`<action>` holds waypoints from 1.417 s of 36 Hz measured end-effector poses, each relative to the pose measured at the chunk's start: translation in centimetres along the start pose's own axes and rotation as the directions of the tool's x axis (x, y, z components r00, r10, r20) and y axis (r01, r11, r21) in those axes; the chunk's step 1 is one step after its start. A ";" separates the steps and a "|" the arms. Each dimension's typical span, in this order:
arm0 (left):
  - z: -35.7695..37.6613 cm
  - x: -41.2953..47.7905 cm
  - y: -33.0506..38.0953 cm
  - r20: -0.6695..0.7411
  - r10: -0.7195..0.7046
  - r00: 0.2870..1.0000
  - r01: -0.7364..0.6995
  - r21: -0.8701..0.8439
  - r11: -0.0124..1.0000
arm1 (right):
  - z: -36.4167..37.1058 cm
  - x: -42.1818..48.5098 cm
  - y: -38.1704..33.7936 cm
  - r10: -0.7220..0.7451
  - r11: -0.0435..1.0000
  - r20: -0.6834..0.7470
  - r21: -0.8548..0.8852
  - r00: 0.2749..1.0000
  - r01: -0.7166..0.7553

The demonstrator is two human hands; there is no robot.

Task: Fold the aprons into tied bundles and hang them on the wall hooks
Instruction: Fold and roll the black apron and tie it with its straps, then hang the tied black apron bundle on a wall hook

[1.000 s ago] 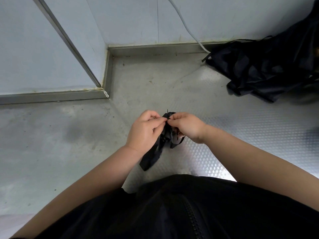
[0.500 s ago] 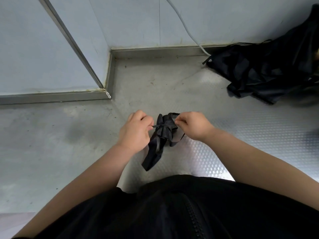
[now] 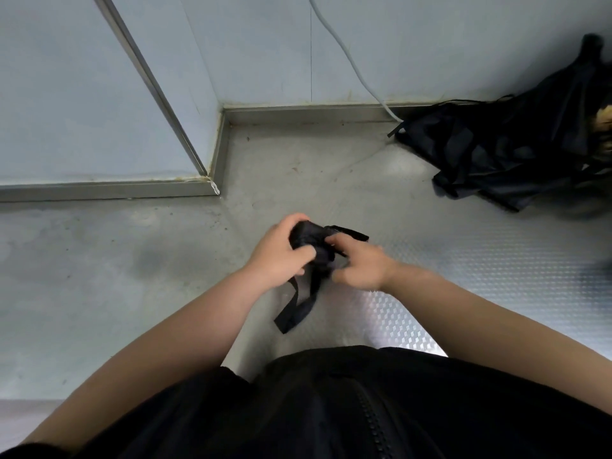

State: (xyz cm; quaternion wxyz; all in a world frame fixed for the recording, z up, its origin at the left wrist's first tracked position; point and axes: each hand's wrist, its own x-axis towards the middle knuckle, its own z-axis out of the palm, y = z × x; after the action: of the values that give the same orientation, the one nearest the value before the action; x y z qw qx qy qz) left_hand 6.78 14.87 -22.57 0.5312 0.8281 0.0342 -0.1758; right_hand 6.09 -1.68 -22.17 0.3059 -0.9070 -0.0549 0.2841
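Left hand: grips the black apron bundle.
Right hand: blurred, pinching the bundle's other side.
Strap: dangles below the bundle.

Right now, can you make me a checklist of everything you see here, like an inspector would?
Surface: grey metal floor, scuffed, with an embossed pattern on the right part.
Job's things: apron bundle held in both hands, its strap dangling; pile of black aprons lying loose by the wall. No hooks seen.
Clutter: something yellowish at the right edge, cannot tell what.
Grippers: left hand grips the bundle; right hand pinches it, blurred.
Cables: white cable runs down the wall towards the pile.
Surroundings: pale wall, metal skirting, person's black top.
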 end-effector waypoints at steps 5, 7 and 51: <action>-1.7 -0.3 1.5 -0.243 -0.149 0.959 0.000 -0.522 0.853 | -1.2 -0.3 -0.1 -0.023 0.998 -0.172 -0.057 0.985 0.013; -2.5 0.0 0.6 -0.348 -0.211 0.914 0.101 -0.308 0.946 | -1.8 -0.2 -0.3 -0.020 0.999 -0.219 -0.030 0.975 0.014; -21.1 -12.2 18.2 -0.755 0.216 0.619 -0.419 -0.085 0.904 | -17.7 -6.9 -28.2 -0.487 0.575 -0.419 0.507 0.766 0.643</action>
State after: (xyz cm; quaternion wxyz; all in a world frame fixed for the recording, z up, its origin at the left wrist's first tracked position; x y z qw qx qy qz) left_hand 5.22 27.38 5.15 0.5965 0.7459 0.1168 0.2724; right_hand 12.17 9.93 9.24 0.6670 -0.7122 -0.2095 0.0632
